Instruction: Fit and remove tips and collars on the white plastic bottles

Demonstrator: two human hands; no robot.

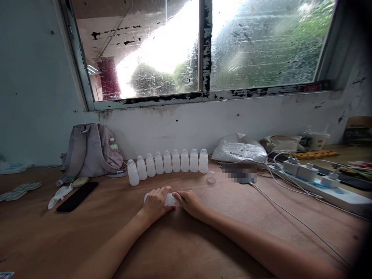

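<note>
A white translucent bottle (169,200) lies on its side on the brown table, with my left hand (157,201) wrapped round its body. My right hand (188,202) is at the bottle's right end, fingers together and bent; what its fingertips pinch, if anything, is hidden. Behind my hands stands a row of several similar bottles (176,161) with clear caps, all upright. A loose clear cap (211,177) rests on the table at the right end of that row.
At the back left are a grey backpack (91,153) and a black phone (78,196). White packages (241,151) lie at the back right, near a power strip (325,188) with cables trailing across the table (186,248). A window is above.
</note>
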